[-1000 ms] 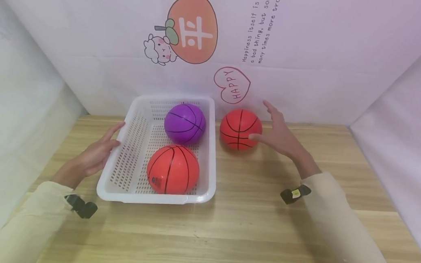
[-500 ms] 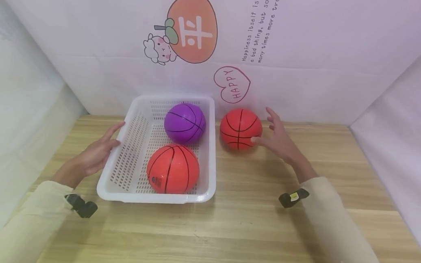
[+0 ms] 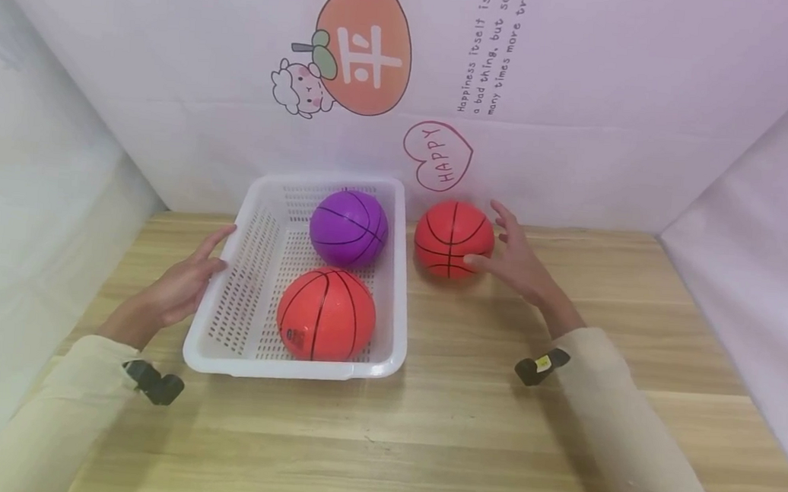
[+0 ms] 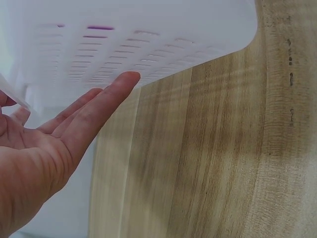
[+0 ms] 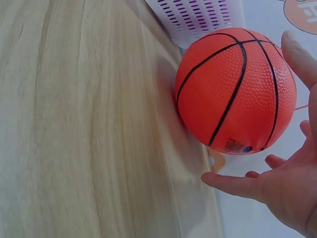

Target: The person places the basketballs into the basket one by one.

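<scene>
A white slotted plastic basket [image 3: 401, 300] stands on the wooden table, with a purple toy basketball [image 3: 349, 229] at its back and a red toy basketball [image 3: 326, 314] at its front. Along the basket's left side rests my left hand [image 3: 181, 290]; the left wrist view shows its straight fingers [image 4: 106, 101] against the outer slotted wall. A second red basketball [image 3: 454, 239] sits on the table just right of the basket. My right hand [image 3: 521, 264] is spread at that ball's right side. In the right wrist view, the fingers and thumb stand apart around the ball [image 5: 235, 94].
Close behind the basket and ball rises a white cloth backdrop [image 3: 580, 137] with printed drawings and lettering. White cloth also hangs at both sides. The wooden tabletop [image 3: 380, 451] extends in front of the basket and to the right. Small black cameras [image 3: 153, 383] sit at the wrists.
My right hand draws slightly back from the outer red ball, then comes back close to its right side. The left hand and basket stay in place; the head view shifts slightly.
</scene>
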The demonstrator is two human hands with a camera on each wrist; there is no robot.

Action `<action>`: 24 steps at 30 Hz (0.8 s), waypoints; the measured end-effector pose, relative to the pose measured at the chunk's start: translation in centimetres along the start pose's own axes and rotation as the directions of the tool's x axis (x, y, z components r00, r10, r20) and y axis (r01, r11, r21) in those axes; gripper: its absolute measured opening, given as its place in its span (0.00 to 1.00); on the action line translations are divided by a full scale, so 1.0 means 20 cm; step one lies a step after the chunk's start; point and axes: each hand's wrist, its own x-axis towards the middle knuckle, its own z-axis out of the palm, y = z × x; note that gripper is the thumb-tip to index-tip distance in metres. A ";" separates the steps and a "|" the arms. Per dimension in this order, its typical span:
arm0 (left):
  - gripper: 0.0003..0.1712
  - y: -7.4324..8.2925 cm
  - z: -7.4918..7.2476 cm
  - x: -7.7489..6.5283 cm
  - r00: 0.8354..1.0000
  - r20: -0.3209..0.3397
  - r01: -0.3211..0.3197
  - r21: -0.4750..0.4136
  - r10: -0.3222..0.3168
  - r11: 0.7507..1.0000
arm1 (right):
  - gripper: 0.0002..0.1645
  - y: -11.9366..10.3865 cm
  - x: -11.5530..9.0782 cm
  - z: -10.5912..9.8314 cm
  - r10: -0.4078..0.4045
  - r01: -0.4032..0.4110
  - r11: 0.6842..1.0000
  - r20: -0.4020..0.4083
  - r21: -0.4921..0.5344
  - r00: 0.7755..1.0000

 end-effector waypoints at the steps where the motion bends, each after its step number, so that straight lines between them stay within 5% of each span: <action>1: 0.38 0.00 0.00 0.00 1.000 -0.001 -0.001 -0.002 0.001 1.000 | 0.64 0.00 0.01 0.01 -0.002 0.002 1.000 -0.003 0.003 1.000; 13: 0.38 0.00 0.00 0.00 1.000 0.000 -0.001 0.004 0.001 1.000 | 0.66 0.00 0.10 0.11 -0.087 0.088 0.994 -0.034 0.057 0.996; 24: 0.38 0.00 0.00 0.00 1.000 0.002 -0.004 -0.003 0.004 1.000 | 0.59 -0.18 0.04 0.15 -0.119 0.119 0.991 -0.002 0.070 0.993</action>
